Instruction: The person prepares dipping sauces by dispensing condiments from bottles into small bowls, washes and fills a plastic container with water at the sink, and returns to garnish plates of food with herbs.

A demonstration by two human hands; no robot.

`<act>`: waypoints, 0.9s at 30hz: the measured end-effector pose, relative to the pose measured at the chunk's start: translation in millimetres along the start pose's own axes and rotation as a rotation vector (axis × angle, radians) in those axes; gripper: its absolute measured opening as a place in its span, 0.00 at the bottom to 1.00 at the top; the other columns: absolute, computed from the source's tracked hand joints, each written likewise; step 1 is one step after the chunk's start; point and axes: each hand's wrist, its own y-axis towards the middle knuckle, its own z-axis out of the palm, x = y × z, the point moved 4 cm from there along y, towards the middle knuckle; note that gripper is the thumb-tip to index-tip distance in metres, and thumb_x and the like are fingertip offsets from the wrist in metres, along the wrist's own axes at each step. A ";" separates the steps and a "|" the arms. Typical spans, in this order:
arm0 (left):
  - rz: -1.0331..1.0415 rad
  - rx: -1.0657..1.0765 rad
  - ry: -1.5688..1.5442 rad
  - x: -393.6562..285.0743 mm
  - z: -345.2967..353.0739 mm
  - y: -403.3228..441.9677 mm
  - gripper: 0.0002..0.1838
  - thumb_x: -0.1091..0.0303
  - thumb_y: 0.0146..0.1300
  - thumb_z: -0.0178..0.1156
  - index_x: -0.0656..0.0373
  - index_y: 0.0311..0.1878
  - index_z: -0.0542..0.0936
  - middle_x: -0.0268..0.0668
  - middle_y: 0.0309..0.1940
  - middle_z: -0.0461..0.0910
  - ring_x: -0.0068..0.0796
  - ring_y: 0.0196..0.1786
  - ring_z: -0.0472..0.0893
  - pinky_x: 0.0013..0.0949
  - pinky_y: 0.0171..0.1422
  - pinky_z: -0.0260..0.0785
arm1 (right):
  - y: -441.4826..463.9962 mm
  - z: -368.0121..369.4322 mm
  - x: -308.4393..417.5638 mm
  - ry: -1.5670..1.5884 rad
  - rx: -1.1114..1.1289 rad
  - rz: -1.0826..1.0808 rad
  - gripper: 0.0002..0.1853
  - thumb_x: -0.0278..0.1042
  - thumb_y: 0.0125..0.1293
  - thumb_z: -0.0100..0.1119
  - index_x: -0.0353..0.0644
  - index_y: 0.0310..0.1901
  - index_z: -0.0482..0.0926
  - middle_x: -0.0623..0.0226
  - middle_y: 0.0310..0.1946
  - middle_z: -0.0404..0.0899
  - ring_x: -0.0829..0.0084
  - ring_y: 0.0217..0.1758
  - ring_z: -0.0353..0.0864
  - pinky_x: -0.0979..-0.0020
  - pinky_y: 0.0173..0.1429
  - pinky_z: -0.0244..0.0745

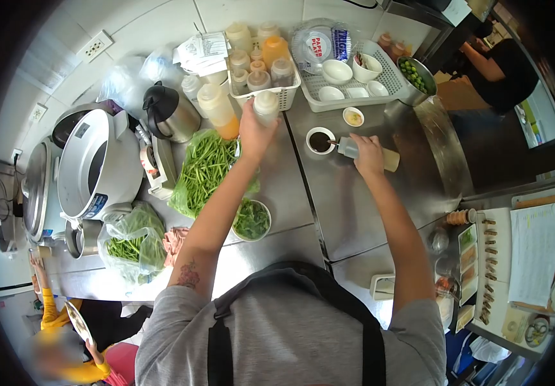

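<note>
My left hand (256,132) is closed around a whitish squeeze bottle (266,106), held in front of the white basket of bottles. In my right hand (369,154) is a second squeeze bottle (348,148), tipped nearly on its side. Its nozzle points at the rim of a small white bowl (320,131) containing dark sauce (319,142). I cannot tell whether anything is flowing from it. Just above stands a small cup (353,116) with something pale yellow inside. An orange-filled bottle (218,110) is upright left of my left hand.
Green beans (203,170) in plastic and a bowl of leafy greens (252,220) lie on the left. Behind are a bottle basket (284,100), a tray of white bowls (354,103) and a pot of green fruits (422,96). Other people (509,74) are at both sides.
</note>
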 end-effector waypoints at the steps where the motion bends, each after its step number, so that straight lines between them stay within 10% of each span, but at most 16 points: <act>1: -0.035 0.006 -0.033 6.2 -0.7 -0.5 0.40 0.68 0.43 0.74 0.60 0.60 0.65 0.47 0.49 0.75 0.51 0.56 0.73 0.43 0.60 0.66 | -3.1 -1.4 -0.2 0.038 0.013 0.033 0.35 0.23 0.40 0.69 0.53 0.56 0.76 0.69 0.46 0.79 0.61 0.52 0.73 0.63 0.57 0.71; 8: -0.015 0.008 0.060 35.1 -3.2 -0.8 0.43 0.66 0.44 0.75 0.65 0.63 0.62 0.50 0.54 0.71 0.49 0.56 0.73 0.42 0.61 0.66 | -11.4 -28.6 28.2 0.574 -0.052 0.301 0.41 0.39 0.36 0.79 0.47 0.58 0.73 0.57 0.48 0.80 0.57 0.54 0.77 0.62 0.58 0.73; 20: -0.123 -0.081 -0.027 -15.9 -90.7 -72.6 0.43 0.72 0.53 0.68 0.56 0.71 0.58 0.44 0.57 0.67 0.39 0.58 0.71 0.41 0.60 0.66 | 34.7 30.8 168.8 0.848 -0.121 0.114 0.44 0.45 0.37 0.80 0.40 0.57 0.67 0.50 0.46 0.80 0.54 0.51 0.80 0.59 0.54 0.75; 26: -0.021 -0.101 -0.027 -31.1 -141.2 -118.6 0.37 0.76 0.58 0.64 0.55 0.70 0.61 0.43 0.58 0.68 0.36 0.58 0.71 0.40 0.60 0.66 | 9.9 35.7 162.3 0.809 -0.039 0.065 0.65 0.54 0.38 0.79 0.44 0.73 0.45 0.49 0.65 0.65 0.46 0.71 0.58 0.59 0.72 0.57; 27: -0.001 -0.095 -0.006 -36.3 -147.7 -122.9 0.37 0.75 0.58 0.64 0.54 0.70 0.60 0.45 0.58 0.69 0.37 0.59 0.72 0.41 0.61 0.66 | -9.4 17.0 151.9 0.838 -0.016 0.123 0.56 0.54 0.42 0.77 0.45 0.71 0.55 0.49 0.64 0.67 0.46 0.70 0.58 0.59 0.72 0.56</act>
